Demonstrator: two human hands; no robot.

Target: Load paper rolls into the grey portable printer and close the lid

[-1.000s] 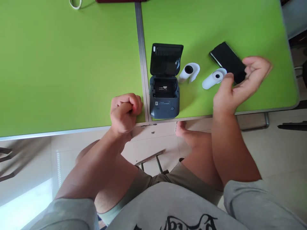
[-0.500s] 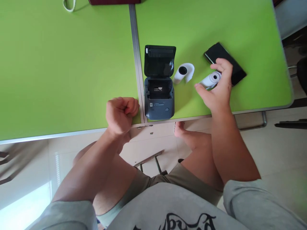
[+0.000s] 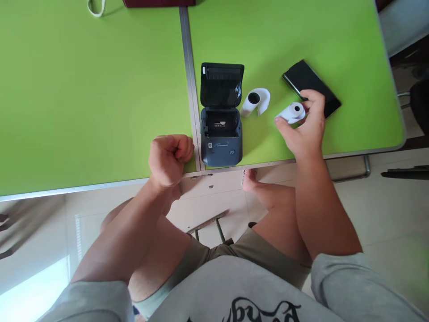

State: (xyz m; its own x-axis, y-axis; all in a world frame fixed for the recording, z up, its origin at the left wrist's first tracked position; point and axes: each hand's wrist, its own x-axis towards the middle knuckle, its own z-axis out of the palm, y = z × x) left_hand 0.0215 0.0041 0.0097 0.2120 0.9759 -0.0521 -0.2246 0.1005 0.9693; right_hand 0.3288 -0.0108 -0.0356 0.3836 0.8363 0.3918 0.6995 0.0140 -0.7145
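Observation:
My right hand (image 3: 306, 123) has its thumb and fingers around a small white paper roll (image 3: 290, 113), whose round end with a dark core hole faces up. A second paper roll (image 3: 248, 106), with a wider black core and a loose curled strip, stands between that hand and a dark label printer (image 3: 221, 152). The printer's lid (image 3: 221, 85) is raised, and its paper bay (image 3: 221, 123) lies exposed with a small white label inside. My left hand (image 3: 170, 158) rests as a closed fist on the table edge, left of the printer, with nothing visible in it.
A black phone-like slab (image 3: 310, 80) lies just beyond my right hand. The green table (image 3: 94, 98) has a metal seam (image 3: 188, 53) running beside the printer. At the far edge are a dark red object (image 3: 157, 2) and a white loop of cord (image 3: 97, 11).
My right hand's fingers have closed in on the white roll, which has tilted and shifted slightly left. My left fist stays where it was.

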